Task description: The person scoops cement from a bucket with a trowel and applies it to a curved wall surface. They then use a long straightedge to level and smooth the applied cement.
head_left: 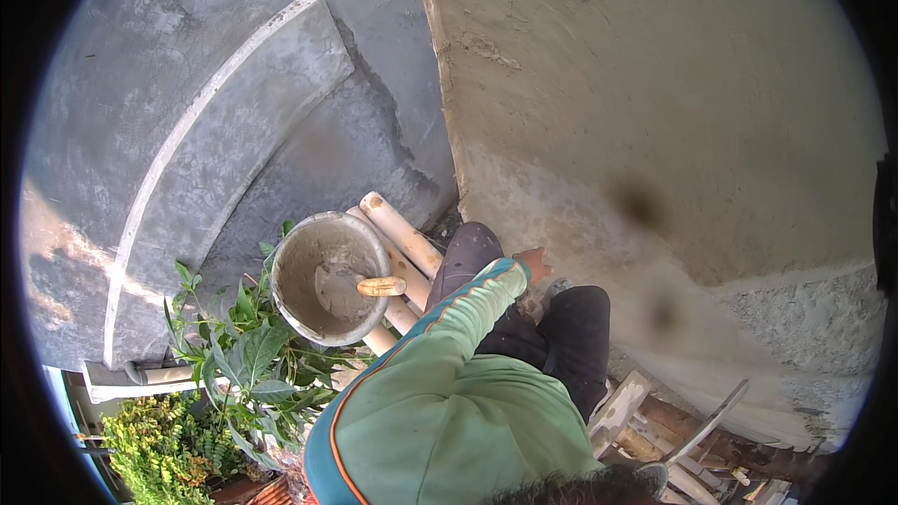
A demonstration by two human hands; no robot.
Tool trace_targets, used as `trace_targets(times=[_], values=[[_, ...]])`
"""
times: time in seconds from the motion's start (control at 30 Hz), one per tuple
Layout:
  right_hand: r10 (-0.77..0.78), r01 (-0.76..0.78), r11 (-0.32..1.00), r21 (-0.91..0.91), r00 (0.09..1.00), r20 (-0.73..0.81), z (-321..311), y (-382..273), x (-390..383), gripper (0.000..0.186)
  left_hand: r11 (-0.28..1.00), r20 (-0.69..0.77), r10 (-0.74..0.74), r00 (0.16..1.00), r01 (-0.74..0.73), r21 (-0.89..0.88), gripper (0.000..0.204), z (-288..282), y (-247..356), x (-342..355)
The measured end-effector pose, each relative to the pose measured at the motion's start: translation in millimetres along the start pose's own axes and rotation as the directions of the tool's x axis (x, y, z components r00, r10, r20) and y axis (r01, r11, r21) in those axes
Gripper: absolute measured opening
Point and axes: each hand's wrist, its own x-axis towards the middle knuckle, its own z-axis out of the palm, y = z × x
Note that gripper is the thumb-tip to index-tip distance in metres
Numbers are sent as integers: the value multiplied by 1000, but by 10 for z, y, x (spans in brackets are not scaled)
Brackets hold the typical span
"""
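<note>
My left hand [535,264] reaches forward past my knees, close to the lower part of a plastered wall [645,84]. Its fingers are small and partly turned away, so I cannot tell whether they hold anything. My right hand is out of view. To the left of my left arm is a round grey bucket [283,295] with wet-looking mortar [323,262] inside. A trowel lies in it, its wooden handle [382,286] jutting over the rim toward me and its blade resting on the mortar.
Pale bamboo poles [402,229] lie beside the bucket. A leafy plant [253,355] grows against its near side. Scrap wood [622,407] and a long thin strip [706,423] lie at lower right. A curved ledge [187,140] runs along the grey concrete at left.
</note>
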Motion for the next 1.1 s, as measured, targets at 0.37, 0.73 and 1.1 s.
trace_targets(times=[0.37, 0.73, 1.1], values=[[-89, 69, 932, 355, 995, 40, 410, -155, -23, 16, 993, 69, 1, 998, -9, 117, 75, -87, 196, -36], [-41, 30, 830, 557, 999, 7, 162, 174, -156, 24, 996, 115, 6, 993, -15, 84, 74, -160, 342, -166], [1, 23, 674, 738, 1000, -31, -501, 616, -625, 33, 994, 187, -7, 982, -13, 105, 74, -387, 553, -311]])
